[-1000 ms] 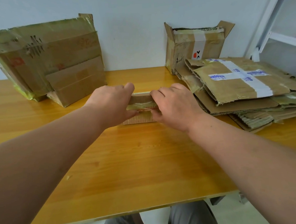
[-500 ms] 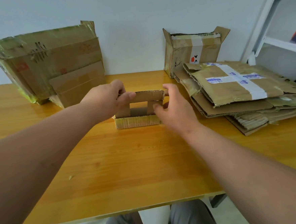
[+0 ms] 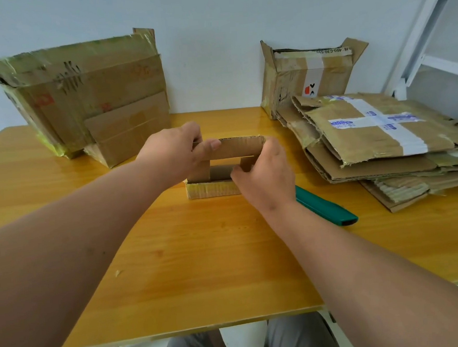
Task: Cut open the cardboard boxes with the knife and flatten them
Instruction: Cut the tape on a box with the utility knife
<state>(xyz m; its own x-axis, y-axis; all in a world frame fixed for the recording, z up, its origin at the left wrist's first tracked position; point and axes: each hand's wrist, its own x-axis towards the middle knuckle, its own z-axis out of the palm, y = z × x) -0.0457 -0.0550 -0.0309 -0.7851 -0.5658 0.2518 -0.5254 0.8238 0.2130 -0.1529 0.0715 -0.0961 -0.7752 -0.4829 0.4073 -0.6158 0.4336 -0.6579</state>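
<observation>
Pulled the small box (image 3: 223,168) from pressed-flat to flap-up mid-table, left hand (image 3: 176,155) pinching the flap, right hand (image 3: 263,173) gripping its right end; knife (image 3: 326,207) lay idle beside it, so flattening likely unfinished.

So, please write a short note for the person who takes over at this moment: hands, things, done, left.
Left hand: pinches the raised top flap of the small brown cardboard box at table centre.
Right hand: grip on that box's right end.
Green-handled knife: lies on the yellow wooden table, partly under the right forearm.
Done: pile of flattened taped cardboard, right.
Left: small box; open taped box behind the pile; large taped boxes, back left.
</observation>
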